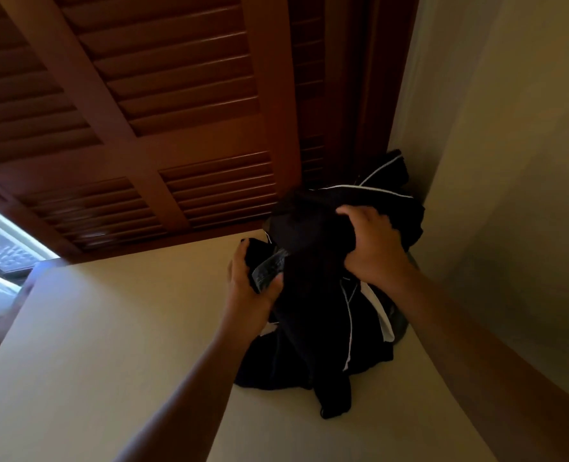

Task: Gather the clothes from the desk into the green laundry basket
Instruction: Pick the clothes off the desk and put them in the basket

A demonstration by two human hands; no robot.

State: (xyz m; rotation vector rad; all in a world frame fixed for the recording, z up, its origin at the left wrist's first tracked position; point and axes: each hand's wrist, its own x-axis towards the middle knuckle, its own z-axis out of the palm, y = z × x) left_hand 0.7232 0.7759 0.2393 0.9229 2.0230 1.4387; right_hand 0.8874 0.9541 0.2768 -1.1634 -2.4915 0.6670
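A bundle of black clothes (313,331) with thin white piping lies heaped on the pale desk top (110,345), pushed into the corner by the wall. My left hand (251,288) grips the bundle's left side, fingers closed over dark fabric and a grey denim piece (270,266). My right hand (373,245) clutches the top of the heap from the right. Part of the bundle hangs down toward me. The green laundry basket is not in view.
Brown louvred wooden doors (136,105) stand behind the desk. A pale wall (496,161) closes the right side. At the far left a bright window (3,255) shows past the desk's left edge.
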